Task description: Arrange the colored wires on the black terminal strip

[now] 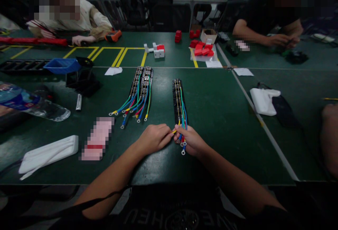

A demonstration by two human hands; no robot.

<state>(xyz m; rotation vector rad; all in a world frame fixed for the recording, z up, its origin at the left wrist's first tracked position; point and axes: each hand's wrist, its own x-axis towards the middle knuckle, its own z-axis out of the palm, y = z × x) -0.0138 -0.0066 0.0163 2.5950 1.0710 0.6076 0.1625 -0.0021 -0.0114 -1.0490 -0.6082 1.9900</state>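
Observation:
A black cable chain [177,100] lies lengthwise on the green table [216,117], with blue, green, red and yellow wires running out of its near end. My left hand [153,138] is closed in a pinch on a yellow wire [174,131] at that end. My right hand [190,140] is closed round the bundle of coloured wires [182,142], whose ring terminals hang below my fingers. Two more cable chains [142,82] with fanned-out wires lie to the left.
A white pouch [49,155] and a plastic bottle [31,104] lie at the left, a blue bin [62,65] behind them. A white cloth [264,100] is at the right. Red blocks [202,49] and a small box [208,34] stand at the back. Other people sit around the table.

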